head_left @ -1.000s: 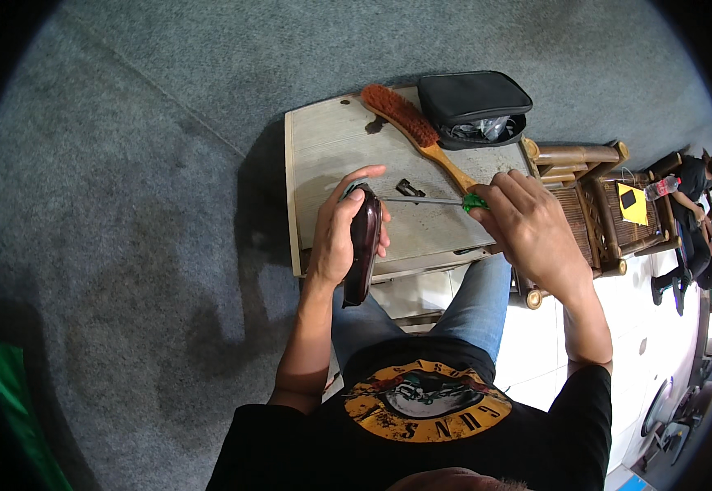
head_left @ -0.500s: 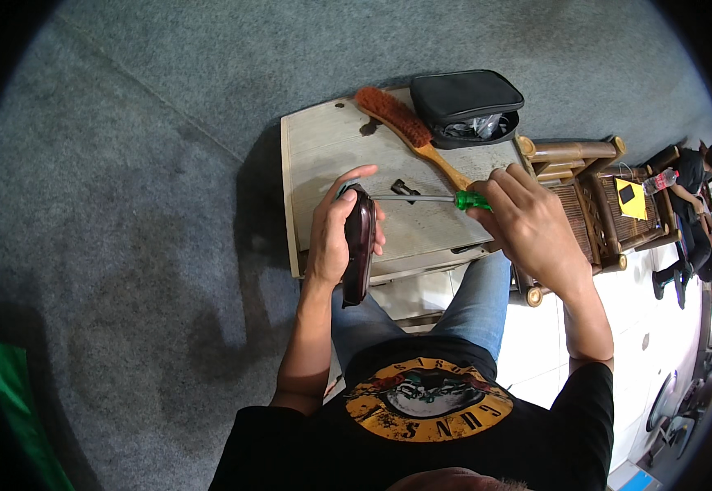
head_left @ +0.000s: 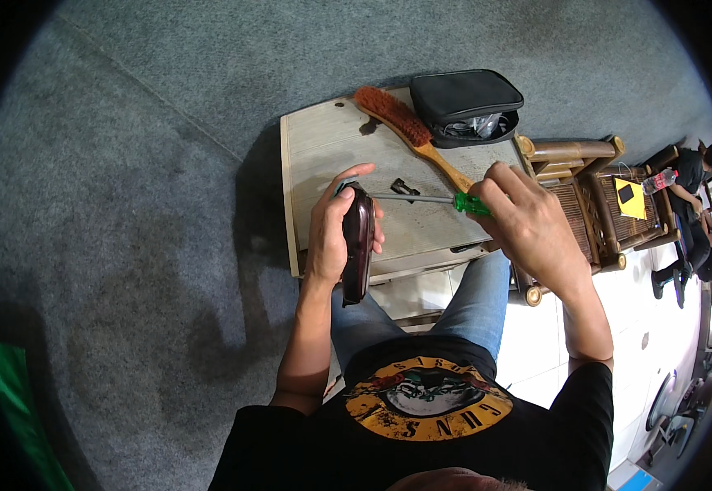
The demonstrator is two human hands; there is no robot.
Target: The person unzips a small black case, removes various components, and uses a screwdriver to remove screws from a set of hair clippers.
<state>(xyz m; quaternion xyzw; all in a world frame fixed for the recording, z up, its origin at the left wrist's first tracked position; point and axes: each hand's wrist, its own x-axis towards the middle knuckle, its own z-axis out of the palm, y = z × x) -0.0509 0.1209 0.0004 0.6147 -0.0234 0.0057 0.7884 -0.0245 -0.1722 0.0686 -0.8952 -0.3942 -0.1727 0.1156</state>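
A dark maroon hair clipper point(head_left: 359, 245) stands on end in my left hand point(head_left: 329, 239), its blade end up, the thumb across the top and fingers round the far side. My right hand point(head_left: 529, 225) grips the green handle of a screwdriver point(head_left: 472, 204). Its metal shaft points left, and the tip meets the clipper near the blade end; the exact contact is too small to see. Beyond the shaft, a small black part point(head_left: 405, 190) lies on the pale wooden table point(head_left: 315, 155). Both hands are above this table's near side.
A brush point(head_left: 401, 119) with reddish bristles and a wooden handle lies across the table. Behind it sits a black zip case point(head_left: 466, 98), partly open, with clear items inside. Bamboo chairs point(head_left: 573, 214) stand at the right, one holding a yellow sheet point(head_left: 630, 199). Another person point(head_left: 687, 192) sits farther right.
My right hand has shifted its fingers slightly round the screwdriver handle, which looks turned. The clipper and my left hand have hardly moved.
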